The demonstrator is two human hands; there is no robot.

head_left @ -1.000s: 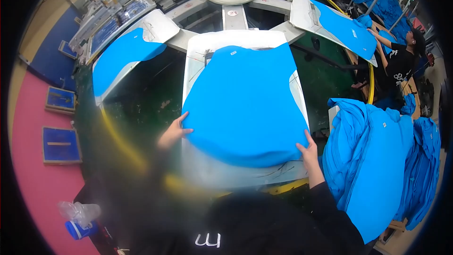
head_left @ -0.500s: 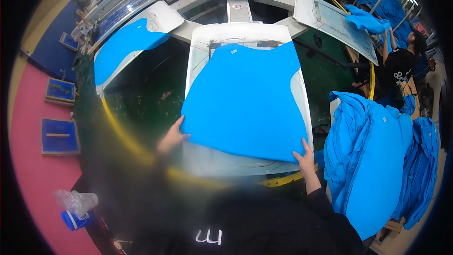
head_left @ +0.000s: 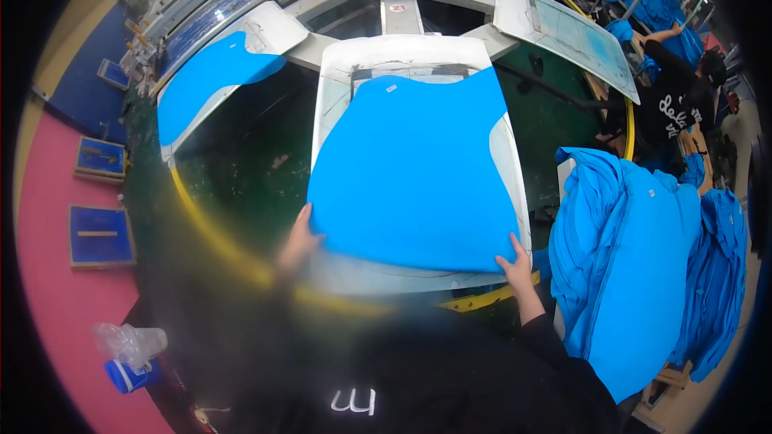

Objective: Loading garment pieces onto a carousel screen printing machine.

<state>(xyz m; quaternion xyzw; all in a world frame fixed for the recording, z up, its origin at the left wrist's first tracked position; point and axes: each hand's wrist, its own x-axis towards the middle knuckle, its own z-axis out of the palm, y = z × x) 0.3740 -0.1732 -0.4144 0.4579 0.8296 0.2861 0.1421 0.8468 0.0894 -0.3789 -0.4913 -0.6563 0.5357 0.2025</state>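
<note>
A bright blue cut fabric piece [head_left: 410,177] lies almost flat over a white platen [head_left: 418,50], a small pale tag near its far edge. At its near left corner is my left hand [head_left: 299,239], index finger along the side edge and thumb pointing inward. My right hand [head_left: 519,267] touches the near right corner, its thumb and index finger spread apart. The remaining fingers of both hands are partly hidden, and haze blurs my left wrist. The bare near end of the platen shows below the fabric's hem.
Another blue piece lies on the left platen [head_left: 261,28]. A heap of blue fabric [head_left: 635,265] hangs close on my right. A yellow rail [head_left: 482,302] curves around below the platens. Beyond the right platen [head_left: 563,36] stands a co-worker [head_left: 675,88]. Framed screens [head_left: 102,235] lie at left.
My left hand has shifted slightly inward along the fabric's corner; the fabric stays nearly in place. At far right, the co-worker's arms moved back and the blue cloth shifted away from the right platen.
</note>
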